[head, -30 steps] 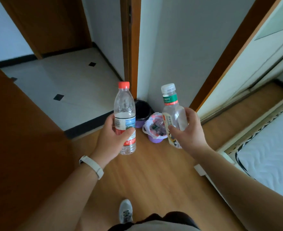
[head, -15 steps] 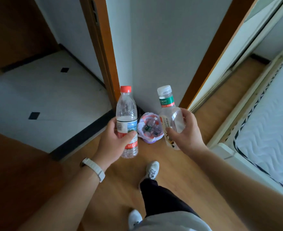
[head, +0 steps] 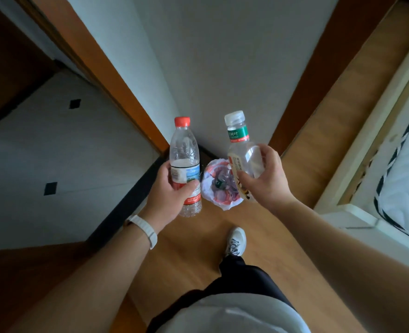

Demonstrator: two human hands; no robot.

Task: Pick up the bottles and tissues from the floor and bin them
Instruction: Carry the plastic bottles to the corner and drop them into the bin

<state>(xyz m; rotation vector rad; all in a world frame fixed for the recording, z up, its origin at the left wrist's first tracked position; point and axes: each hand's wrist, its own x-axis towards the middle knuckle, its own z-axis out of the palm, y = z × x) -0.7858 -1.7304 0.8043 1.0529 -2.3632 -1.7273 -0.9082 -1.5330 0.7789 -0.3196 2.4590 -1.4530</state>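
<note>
My left hand (head: 168,194) grips a clear bottle with a red cap (head: 184,155), held upright. My right hand (head: 266,179) holds a clear bottle with a white cap and green neck label (head: 239,143), tilted slightly left. Between and below the two bottles, on the wooden floor against the wall, stands a small bin with a white liner (head: 219,186); several bottles lie inside it. No tissues show in this view.
A white wall corner with a brown door frame (head: 116,75) rises behind the bin. Grey tiled floor (head: 54,150) lies to the left past a dark threshold. A bed with a white mattress (head: 405,169) stands at the right. My white shoe (head: 236,241) is just short of the bin.
I have stepped closer to the bin, which now lies almost straight below the two bottles. Both hands keep their grip; the bottles sit nearer each other over the bin.
</note>
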